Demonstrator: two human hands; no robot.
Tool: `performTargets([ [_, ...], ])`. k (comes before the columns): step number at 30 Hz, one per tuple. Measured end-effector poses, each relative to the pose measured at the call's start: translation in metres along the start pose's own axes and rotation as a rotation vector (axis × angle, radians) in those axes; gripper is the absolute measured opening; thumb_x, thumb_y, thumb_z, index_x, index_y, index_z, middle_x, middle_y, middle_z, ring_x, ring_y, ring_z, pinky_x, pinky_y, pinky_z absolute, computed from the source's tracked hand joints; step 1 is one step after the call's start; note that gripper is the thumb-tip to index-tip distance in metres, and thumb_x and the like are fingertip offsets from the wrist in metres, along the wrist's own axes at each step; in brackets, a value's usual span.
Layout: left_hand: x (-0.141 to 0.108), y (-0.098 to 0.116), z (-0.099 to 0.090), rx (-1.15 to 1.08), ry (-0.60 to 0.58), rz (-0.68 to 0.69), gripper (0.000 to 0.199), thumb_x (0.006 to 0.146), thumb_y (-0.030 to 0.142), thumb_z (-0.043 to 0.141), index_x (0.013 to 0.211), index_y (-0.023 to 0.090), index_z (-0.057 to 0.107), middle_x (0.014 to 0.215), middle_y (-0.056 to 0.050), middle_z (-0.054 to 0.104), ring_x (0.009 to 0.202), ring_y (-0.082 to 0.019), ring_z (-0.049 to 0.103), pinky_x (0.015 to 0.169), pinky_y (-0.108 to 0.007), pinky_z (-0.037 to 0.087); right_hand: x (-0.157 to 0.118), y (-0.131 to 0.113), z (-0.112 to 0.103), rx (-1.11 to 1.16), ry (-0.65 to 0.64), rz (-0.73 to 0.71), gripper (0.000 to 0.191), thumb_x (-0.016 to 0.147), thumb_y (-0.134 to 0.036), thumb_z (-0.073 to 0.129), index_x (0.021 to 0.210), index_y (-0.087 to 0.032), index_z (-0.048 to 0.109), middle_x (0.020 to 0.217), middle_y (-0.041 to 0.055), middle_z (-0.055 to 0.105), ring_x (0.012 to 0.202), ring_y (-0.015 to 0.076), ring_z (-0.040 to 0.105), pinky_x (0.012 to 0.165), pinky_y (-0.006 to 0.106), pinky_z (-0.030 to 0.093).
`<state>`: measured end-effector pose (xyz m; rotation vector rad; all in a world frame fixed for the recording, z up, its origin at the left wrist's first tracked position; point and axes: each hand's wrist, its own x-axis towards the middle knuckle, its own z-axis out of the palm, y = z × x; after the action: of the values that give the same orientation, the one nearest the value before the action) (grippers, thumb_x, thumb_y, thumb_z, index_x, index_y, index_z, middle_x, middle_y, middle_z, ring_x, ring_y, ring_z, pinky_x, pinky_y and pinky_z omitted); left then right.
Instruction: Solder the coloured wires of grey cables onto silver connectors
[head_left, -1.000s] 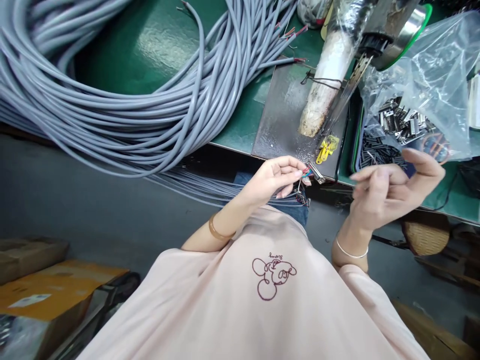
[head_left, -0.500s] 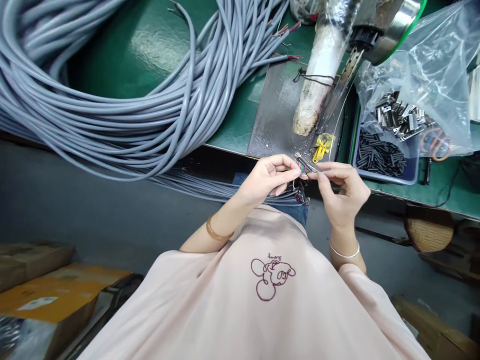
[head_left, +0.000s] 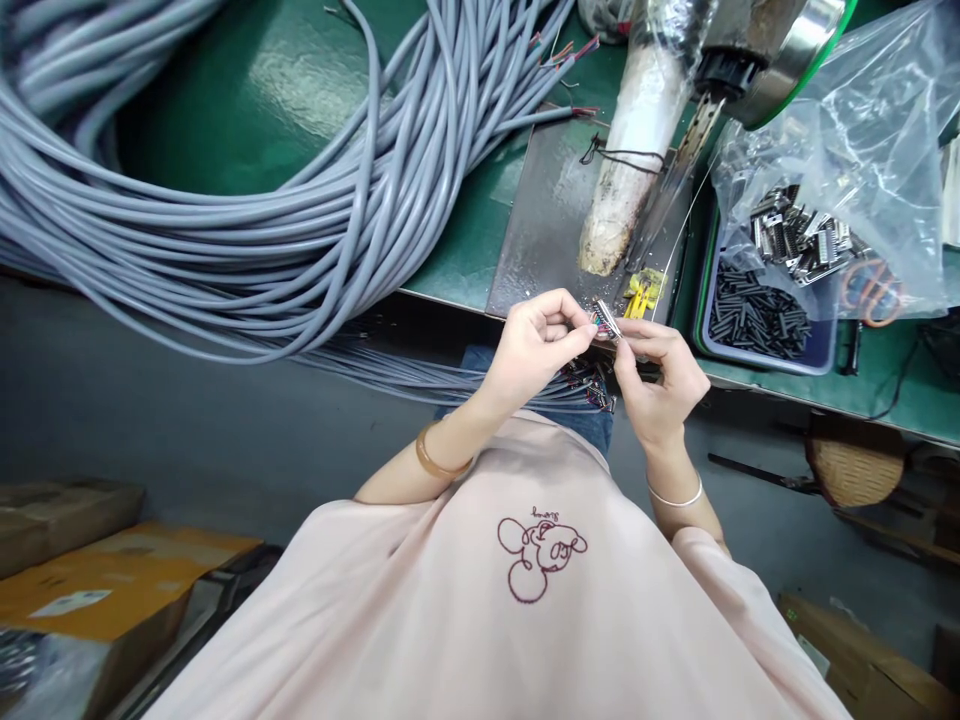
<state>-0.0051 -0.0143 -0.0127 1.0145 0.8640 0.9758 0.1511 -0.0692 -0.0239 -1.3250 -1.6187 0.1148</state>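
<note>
A small metal multi-pin connector [head_left: 607, 318] with coloured wires at its back is held between my two hands, just off the table's front edge. My left hand [head_left: 534, 345] is closed, thumb and forefinger pinching the wires beside the connector. From the other side, my right hand [head_left: 660, 375] pinches the connector's near end. Below them, grey cables [head_left: 420, 378] with more wired connectors [head_left: 596, 388] on their ends lie across my lap. Just beyond the connector, a yellow clip-like tool [head_left: 642, 295] rests on a dark metal plate [head_left: 541, 215].
A big coil of grey cable [head_left: 360, 230] covers the table's left side. Over the plate hangs a white wrapped tube [head_left: 619, 170], beside a soldering stand with a wire spool [head_left: 791, 70]. To the right, a blue bin [head_left: 821, 350] holds black sleeves [head_left: 757, 315] and bagged connectors [head_left: 799, 235].
My right hand has come left and closer to my left hand, now gripping the connector's end. The connector has turned, showing more of its metal side. The view has shifted slightly.
</note>
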Motion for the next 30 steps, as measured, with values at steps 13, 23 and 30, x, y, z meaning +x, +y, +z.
performTargets([
  [13, 0.01, 0.0, 0.004, 0.076, 0.087, 0.139, 0.013, 0.077, 0.015, 0.068, 0.071, 0.016, 0.057, 0.071, 0.002, 0.061, 0.065, -0.007, 0.058, 0.06, -0.018, 0.046, 0.009, 0.001, 0.003, 0.041, 0.025, 0.008, 0.014, 0.087, -0.013, 0.067, 0.093, -0.024, 0.061, 0.107, 0.0017, 0.077, 0.097, 0.0177, 0.076, 0.084, 0.033, 0.063],
  [23, 0.013, 0.001, 0.007, 0.087, 0.092, 0.185, 0.014, 0.08, 0.012, 0.067, 0.071, 0.017, 0.058, 0.068, 0.003, 0.058, 0.06, -0.006, 0.052, 0.056, -0.018, 0.042, 0.015, 0.004, 0.004, 0.018, 0.044, -0.04, 0.015, 0.087, -0.013, 0.068, 0.094, -0.024, 0.061, 0.106, 0.0014, 0.077, 0.095, 0.0178, 0.076, 0.079, 0.033, 0.064],
  [30, 0.012, 0.005, 0.007, 0.086, 0.084, 0.173, 0.013, 0.081, 0.014, 0.067, 0.072, 0.017, 0.058, 0.07, 0.002, 0.06, 0.062, -0.007, 0.054, 0.056, -0.018, 0.043, 0.019, -0.001, 0.001, -0.003, 0.048, -0.056, 0.017, 0.085, -0.011, 0.07, 0.092, -0.024, 0.062, 0.105, 0.0019, 0.078, 0.093, 0.0177, 0.076, 0.078, 0.033, 0.064],
])
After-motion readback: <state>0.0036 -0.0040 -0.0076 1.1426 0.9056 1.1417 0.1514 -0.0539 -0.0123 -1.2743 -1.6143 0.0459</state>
